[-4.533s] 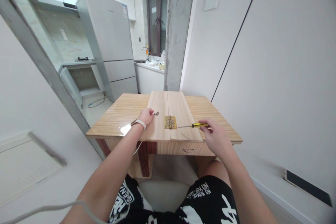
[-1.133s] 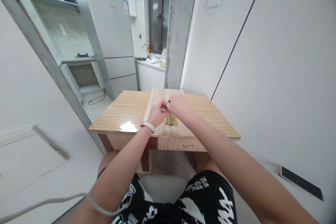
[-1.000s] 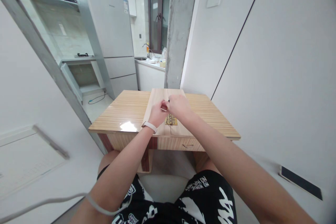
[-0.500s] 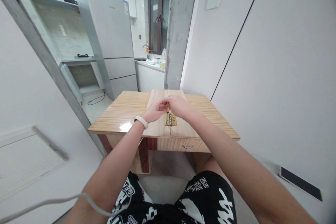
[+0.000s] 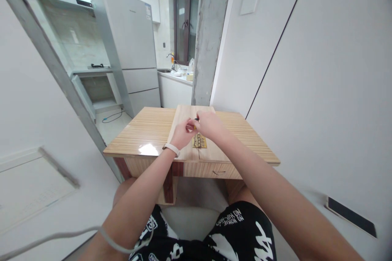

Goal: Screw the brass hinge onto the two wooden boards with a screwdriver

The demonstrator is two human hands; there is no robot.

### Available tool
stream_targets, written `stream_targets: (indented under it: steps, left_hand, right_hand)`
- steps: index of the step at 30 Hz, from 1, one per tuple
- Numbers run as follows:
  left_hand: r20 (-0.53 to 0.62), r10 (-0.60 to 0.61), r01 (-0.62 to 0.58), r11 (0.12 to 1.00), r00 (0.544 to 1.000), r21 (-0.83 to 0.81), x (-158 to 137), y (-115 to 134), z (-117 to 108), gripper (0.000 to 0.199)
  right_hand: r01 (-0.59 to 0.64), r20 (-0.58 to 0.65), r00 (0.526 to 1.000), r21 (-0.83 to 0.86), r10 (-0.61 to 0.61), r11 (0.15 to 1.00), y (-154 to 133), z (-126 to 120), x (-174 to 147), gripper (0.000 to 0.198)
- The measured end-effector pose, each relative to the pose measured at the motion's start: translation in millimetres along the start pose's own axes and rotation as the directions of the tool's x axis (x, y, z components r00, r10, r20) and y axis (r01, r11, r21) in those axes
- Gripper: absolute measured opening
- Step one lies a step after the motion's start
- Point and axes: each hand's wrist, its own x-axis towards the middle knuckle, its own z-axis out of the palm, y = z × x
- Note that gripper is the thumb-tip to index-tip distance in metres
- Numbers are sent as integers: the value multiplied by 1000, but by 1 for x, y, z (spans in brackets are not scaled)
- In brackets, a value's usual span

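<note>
Two pale wooden boards [image 5: 183, 147] lie side by side on the table, with a brass-coloured hinge [image 5: 199, 142] across their seam. Just beyond the hinge, my right hand [image 5: 208, 124] is closed around what looks like a screwdriver [image 5: 196, 119]; only bits of its black and yellow handle show between the fingers. My left hand [image 5: 183, 133], with a white band on the wrist, is curled in a pinch against the same tool from the left. The tool's tip is hidden behind the fingers.
The glossy wood-grain table [image 5: 134, 130] has a drawer [image 5: 211, 169] at its front. A white wall [image 5: 306, 89] stands close on the right. Behind are a fridge [image 5: 131, 36] and a sink counter [image 5: 174, 83]. A grey cable [image 5: 61, 235] crosses at lower left.
My left hand has shifted slightly down and left, its fingers more bent. The tool's black end now shows between the hands. My right hand stays nearly in place.
</note>
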Motion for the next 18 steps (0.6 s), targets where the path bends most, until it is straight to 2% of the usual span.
stream_targets:
  steps: [4, 8, 14, 16, 18]
  left_hand:
    - [-76, 26, -18, 995, 997, 95, -1, 3, 6, 14]
    - [-66, 37, -27, 990, 997, 140, -2, 6, 6, 17]
    - [71, -8, 5, 999, 997, 37, 2, 3, -5, 20]
    - [126, -38, 43, 999, 991, -34, 3, 3, -9, 30]
    - [194, -47, 70, 991, 980, -114, 4, 4, -11, 41]
  right_hand:
    - [-59, -14, 998, -44, 58, 997, -12, 0, -4, 45]
    - [-56, -21, 998, -43, 55, 997, -17, 0, -6, 42]
    - [78, 37, 996, 21, -78, 997, -6, 1, 2, 26]
    - [147, 51, 987, 56, -150, 988, 2, 2, 6, 20]
    - [216, 45, 974, 100, -222, 971, 9, 3, 8, 22]
